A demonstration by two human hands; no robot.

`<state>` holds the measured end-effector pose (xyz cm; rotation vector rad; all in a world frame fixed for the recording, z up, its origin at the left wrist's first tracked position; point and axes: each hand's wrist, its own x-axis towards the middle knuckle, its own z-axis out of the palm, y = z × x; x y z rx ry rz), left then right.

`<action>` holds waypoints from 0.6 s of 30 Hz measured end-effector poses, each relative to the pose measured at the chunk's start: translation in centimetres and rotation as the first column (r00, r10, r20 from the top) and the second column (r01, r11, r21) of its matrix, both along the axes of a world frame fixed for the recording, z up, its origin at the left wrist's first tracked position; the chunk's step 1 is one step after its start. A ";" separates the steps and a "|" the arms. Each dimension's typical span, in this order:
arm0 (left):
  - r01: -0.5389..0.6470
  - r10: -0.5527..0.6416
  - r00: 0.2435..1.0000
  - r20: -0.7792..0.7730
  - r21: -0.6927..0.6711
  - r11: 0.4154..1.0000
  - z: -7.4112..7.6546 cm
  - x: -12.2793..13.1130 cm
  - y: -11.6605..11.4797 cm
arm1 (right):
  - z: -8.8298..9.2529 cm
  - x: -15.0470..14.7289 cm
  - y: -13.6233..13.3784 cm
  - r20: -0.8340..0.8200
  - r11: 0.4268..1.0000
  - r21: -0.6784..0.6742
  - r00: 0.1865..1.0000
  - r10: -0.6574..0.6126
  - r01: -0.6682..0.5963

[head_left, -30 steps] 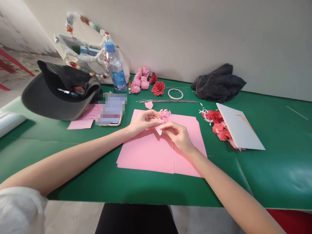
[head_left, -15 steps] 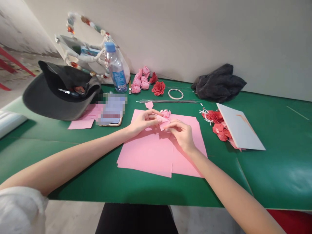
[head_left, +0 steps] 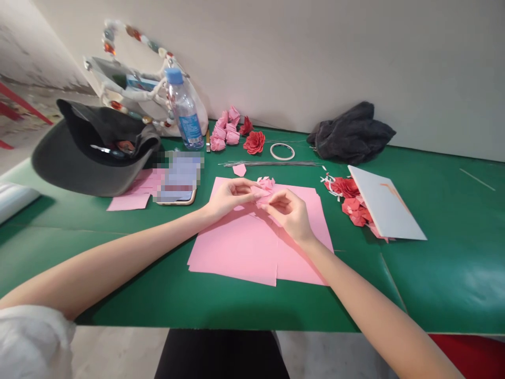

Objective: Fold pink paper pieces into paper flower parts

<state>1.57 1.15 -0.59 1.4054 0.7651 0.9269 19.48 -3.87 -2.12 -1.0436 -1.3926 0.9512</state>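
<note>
Between my two hands is a small folded piece of pink paper [head_left: 260,195], held just above the pink sheets. My left hand [head_left: 233,198] pinches it from the left, thumb and fingers closed on its edge. From the right, my right hand [head_left: 289,211] has thumb and forefinger pinched at its lower corner. Just behind the fingertips sits a crumpled pink paper flower [head_left: 266,182]; whether it touches the held piece I cannot tell. Large pink paper sheets [head_left: 236,247] lie overlapped under both hands. A small pink paper petal [head_left: 239,169] rests beyond my left fingers.
Behind lie thin wires [head_left: 272,163], a tape roll [head_left: 282,151], pink paper roses [head_left: 224,129] and a red paper rose [head_left: 254,142]. Left are a phone [head_left: 177,181], a bottle [head_left: 187,116] and a cap [head_left: 87,152]. A white board [head_left: 386,202] leans over red flowers [head_left: 357,211] at right.
My right fingers have shifted slightly along the folded pink paper and curled more. The paper has tilted a little. The whole view has moved slightly.
</note>
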 end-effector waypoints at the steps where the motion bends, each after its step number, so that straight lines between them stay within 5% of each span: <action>1: 0.003 -0.003 1.000 0.000 0.001 1.000 0.0 0.0 0.0 | -0.1 0.0 0.1 -0.014 1.000 -0.002 1.000 -0.013 0.013; 18: 0.127 -0.127 0.992 -0.015 -0.006 0.992 -0.8 0.0 0.6 | -0.3 0.3 0.3 0.013 0.998 -0.038 0.999 -0.050 0.051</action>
